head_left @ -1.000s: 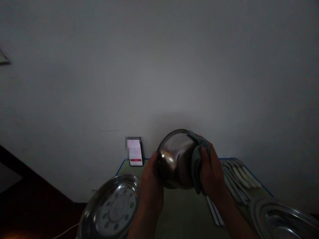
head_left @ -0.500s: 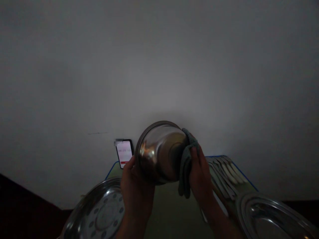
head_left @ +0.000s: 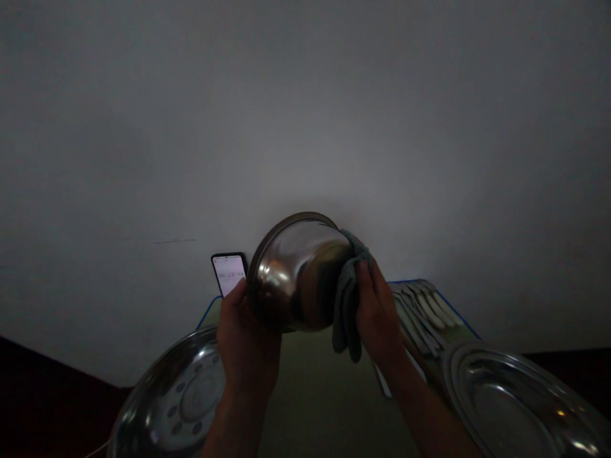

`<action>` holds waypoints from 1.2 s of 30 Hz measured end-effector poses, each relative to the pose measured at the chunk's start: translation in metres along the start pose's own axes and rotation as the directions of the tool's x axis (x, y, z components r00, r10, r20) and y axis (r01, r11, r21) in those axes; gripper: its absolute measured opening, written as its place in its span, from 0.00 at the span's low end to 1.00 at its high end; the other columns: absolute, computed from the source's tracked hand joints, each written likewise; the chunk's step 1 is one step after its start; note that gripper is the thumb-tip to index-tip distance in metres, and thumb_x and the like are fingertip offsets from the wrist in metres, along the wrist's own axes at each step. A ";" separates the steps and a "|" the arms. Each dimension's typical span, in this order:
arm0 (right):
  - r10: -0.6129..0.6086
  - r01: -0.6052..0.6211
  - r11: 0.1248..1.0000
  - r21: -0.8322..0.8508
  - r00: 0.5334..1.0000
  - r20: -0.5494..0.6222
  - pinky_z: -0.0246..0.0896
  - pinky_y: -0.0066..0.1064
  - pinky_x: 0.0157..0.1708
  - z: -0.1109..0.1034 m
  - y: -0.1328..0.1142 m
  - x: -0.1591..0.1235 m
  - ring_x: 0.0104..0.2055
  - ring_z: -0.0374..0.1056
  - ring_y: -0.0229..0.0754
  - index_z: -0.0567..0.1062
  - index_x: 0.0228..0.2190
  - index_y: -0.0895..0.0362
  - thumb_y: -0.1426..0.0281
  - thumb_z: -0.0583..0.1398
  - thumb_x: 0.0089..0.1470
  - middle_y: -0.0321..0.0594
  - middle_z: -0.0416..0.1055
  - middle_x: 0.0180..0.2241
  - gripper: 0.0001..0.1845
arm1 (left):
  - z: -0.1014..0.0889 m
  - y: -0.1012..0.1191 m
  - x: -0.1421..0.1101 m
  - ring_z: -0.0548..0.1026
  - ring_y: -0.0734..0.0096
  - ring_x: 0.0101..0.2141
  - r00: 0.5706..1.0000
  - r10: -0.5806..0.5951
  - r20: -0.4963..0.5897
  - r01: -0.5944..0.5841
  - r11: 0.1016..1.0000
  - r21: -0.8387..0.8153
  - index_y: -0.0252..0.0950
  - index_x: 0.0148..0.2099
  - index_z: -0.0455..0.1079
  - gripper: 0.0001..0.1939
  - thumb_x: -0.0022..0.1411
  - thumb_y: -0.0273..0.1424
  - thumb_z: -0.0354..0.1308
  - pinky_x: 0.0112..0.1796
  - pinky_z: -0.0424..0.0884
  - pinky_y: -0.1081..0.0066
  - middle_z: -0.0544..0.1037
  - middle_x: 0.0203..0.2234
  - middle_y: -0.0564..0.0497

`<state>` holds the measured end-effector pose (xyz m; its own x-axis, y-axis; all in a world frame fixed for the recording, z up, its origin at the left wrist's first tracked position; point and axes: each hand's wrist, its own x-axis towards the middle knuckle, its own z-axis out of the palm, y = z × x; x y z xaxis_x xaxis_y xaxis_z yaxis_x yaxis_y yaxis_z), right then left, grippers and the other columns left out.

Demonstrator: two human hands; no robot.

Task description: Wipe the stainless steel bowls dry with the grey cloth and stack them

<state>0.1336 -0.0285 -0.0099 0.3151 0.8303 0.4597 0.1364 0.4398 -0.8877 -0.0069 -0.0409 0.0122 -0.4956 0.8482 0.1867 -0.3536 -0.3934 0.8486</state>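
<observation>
A shiny metal bowl [head_left: 291, 273] is held up over the table, tipped on its side with its rim to the left and its base to the right. My left hand [head_left: 248, 343] grips the rim from the lower left, its thumb on the near side. Folded in my right hand [head_left: 379, 318] is a grey-green cloth [head_left: 347, 305], pressed against the bowl's base and side, with its loose end hanging down. The bowl's inside faces away and is hidden.
On the green table [head_left: 305, 407] a metal basin with holes [head_left: 143, 394] stands at left, and a metal tray [head_left: 506, 394] at right. Several utensils [head_left: 429, 312] lie at the back right. A phone [head_left: 230, 272] leans against the wall [head_left: 305, 114].
The whole view has shifted slightly, so everything sits a little higher and further left. Both hands keep their hold on the bowl and the cloth.
</observation>
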 end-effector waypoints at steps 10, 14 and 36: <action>0.082 -0.077 0.995 0.057 0.993 -0.088 0.50 0.51 0.62 0.002 0.002 -0.001 0.62 0.58 0.49 0.64 0.57 0.50 0.52 0.45 0.62 0.42 0.65 0.58 0.28 | -0.016 -0.014 -0.008 0.68 0.68 0.24 0.959 0.262 0.104 -0.272 0.769 0.579 0.42 0.28 0.69 0.09 0.47 0.37 0.65 0.27 0.63 0.70 0.72 0.22 0.54; -0.277 0.270 0.959 -0.086 0.957 -0.085 0.45 0.50 0.64 0.003 -0.006 -0.010 0.66 0.50 0.45 0.57 0.61 0.48 0.63 0.45 0.65 0.39 0.56 0.63 0.24 | -0.003 0.000 -0.014 0.57 0.73 0.17 0.983 0.079 0.164 -0.163 0.786 0.596 0.40 0.17 0.60 0.21 0.58 0.43 0.54 0.19 0.56 0.71 0.63 0.13 0.55; -0.111 0.144 0.979 -0.142 0.969 0.219 0.56 0.42 0.59 -0.001 0.024 0.015 0.60 0.62 0.44 0.63 0.59 0.52 0.60 0.45 0.65 0.41 0.67 0.58 0.25 | 0.012 0.022 -0.012 0.78 0.62 0.39 0.987 -0.154 -0.044 0.159 0.976 0.147 0.39 0.31 0.76 0.07 0.56 0.36 0.61 0.37 0.74 0.69 0.80 0.26 0.51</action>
<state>0.1426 -0.0061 -0.0246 0.0850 0.8312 0.5494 0.3118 0.5015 -0.8070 0.0010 -0.0552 0.0344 -0.4692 0.8825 0.0315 -0.3079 -0.1970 0.9308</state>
